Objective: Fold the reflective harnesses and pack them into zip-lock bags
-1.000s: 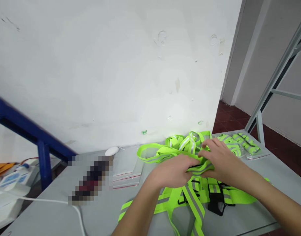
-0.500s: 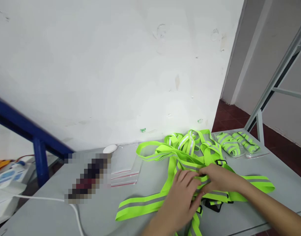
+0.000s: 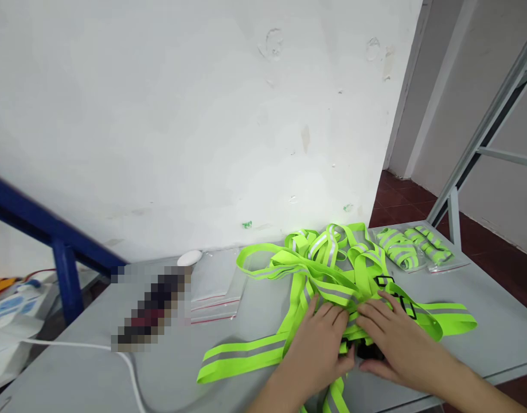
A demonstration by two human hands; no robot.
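Note:
A tangle of neon-yellow reflective straps with a grey stripe lies on the grey table. My left hand is closed over a strap near the front of the pile, its fingers curled. Right beside it, my right hand has its fingers bent over the same bundle of straps. Between the palms a black buckle shows, partly covered by the right hand. Black strap sliders sit just beyond the right fingers. One strap loop reaches left, another right.
Packed straps in clear bags lie at the back right. Clear zip bags and a white oval object are left of the pile, near a pixelated patch. A white cable crosses the front left. A blue metal bar stands at the left.
My right hand has come down and turned palm-down beside the left, partly covering the black buckle. More black slider pieces show behind it. The view has shifted slightly.

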